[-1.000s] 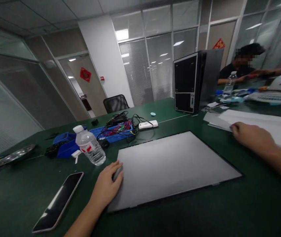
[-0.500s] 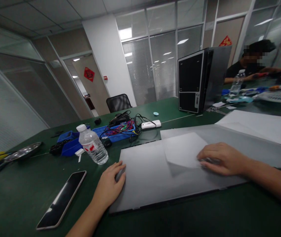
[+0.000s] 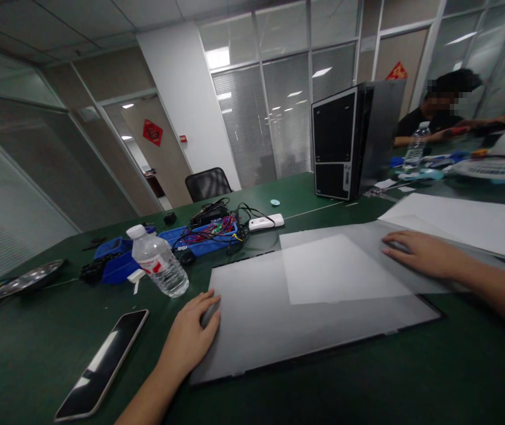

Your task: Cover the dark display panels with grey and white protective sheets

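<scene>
Green table (image 3: 26,336) stands in the office rm, w/ one black computer case (image 3: 332,139) upright toward its far side. From where I stand, I see the flat grey panel (image 3: 252,333) lying in front of the person. L hand (image 3: 192,332) rests open at its left edge, thumb apart from fingers. R hand (image 3: 423,255) is on the translucent sheet (image 3: 332,271), fingers bent; cannot tell if they pinch it. Said sheet covers the panel's far right part & reaches past it. Water bottle (image 3: 160,264) and phone (image 3: 104,363) are near L hand.
</scene>
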A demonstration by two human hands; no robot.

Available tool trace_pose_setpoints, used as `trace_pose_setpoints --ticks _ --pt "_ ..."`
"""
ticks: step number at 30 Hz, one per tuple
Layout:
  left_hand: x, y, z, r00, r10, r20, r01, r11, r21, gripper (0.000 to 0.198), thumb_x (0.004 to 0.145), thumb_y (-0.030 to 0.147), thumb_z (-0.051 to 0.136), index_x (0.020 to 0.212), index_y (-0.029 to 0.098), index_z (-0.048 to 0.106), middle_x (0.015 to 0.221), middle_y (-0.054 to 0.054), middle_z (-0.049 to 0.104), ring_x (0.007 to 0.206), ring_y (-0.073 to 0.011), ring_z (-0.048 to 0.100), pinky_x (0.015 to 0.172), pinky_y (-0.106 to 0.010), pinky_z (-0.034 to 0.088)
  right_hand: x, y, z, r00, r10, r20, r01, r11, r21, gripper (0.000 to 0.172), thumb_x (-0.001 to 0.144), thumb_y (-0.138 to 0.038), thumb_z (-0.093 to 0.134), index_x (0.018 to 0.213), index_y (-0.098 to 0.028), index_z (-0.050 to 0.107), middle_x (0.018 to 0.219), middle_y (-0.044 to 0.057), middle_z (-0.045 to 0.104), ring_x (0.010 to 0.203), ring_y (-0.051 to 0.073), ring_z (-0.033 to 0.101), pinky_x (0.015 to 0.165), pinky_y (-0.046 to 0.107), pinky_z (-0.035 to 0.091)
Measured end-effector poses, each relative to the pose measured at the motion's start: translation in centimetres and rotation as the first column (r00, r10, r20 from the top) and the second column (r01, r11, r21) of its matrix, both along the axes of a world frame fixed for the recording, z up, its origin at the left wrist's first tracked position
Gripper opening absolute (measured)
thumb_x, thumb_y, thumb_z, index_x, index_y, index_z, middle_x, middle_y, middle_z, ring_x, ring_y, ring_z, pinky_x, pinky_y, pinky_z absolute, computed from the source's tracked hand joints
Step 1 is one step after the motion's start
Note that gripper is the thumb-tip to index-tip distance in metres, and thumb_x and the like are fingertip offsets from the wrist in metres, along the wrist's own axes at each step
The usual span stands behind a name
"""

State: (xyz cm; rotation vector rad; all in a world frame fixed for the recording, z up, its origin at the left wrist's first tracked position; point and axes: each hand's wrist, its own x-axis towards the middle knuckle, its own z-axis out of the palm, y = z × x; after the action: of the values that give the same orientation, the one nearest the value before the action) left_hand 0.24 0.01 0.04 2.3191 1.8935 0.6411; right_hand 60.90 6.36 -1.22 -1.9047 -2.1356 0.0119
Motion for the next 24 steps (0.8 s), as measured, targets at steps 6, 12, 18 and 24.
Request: trace_pose_setpoints --ticks 6,12,18,24 --pt "0.1 -0.1 0.0 1.0 0.003 0.01 -0.003 1.0 -0.003 0.049 0.092 0.046 0.052 0.126 0.021 0.078 0.145 -0.01 0.069 0.137 -0.033 0.062 0.12 -0.055 0.046 -5.1 -1.4 0.8 0.987 0.154 0.053 -0.155 0.988 0.018 0.064 0.1 -0.064 0.043 0.135 -0.019 0.07 0.141 0.014 0.067 0.126 0.035 0.064 0.11 0.056 0.05" --pt "0.1 -0.1 0.1 0.999 0.019 0.031 -0.019 1.0 0.002 0.047 0.092 0.045 0.053 0.122 0.021 0.08 0.144 -0.01 0.07 0.136 -0.0328 0.063 0.119 -0.054 0.046 -7.9 -2.4 1.5 0.953 0.3 0.04 -0.303 0.946 0.119 0.048 0.102 -0.055 0.046 0.123 -0.025 0.076 0.129 0.009 0.075 0.117 0.032 0.07 0.101 0.056 0.056" --pt "-0.1 0.0 0.2 0.997 0.039 0.059 -0.039 0.999 -0.002 0.044 0.093 0.046 0.053 0.119 0.023 0.081 0.143 -0.009 0.07 0.132 -0.0322 0.066 0.116 -0.053 0.049 -5.1 -1.5 1.2 0.982 0.189 -0.028 -0.182 0.97 0.162 0.044 0.101 -0.053 0.049 0.117 -0.025 0.077 0.123 0.011 0.077 0.11 0.037 0.071 0.097 0.059 0.056" --pt "-0.1 0.0 0.2 0.997 0.031 0.075 -0.031 1.0 -0.001 0.044 0.092 0.045 0.053 0.118 0.023 0.081 0.141 -0.009 0.072 0.132 -0.0316 0.066 0.117 -0.052 0.049 -3.6 -1.1 1.3 0.996 0.074 -0.043 -0.072 0.996 0.047 0.05 0.1 -0.058 0.048 0.115 -0.023 0.08 0.114 0.012 0.079 0.096 0.037 0.073 0.084 0.054 0.059"
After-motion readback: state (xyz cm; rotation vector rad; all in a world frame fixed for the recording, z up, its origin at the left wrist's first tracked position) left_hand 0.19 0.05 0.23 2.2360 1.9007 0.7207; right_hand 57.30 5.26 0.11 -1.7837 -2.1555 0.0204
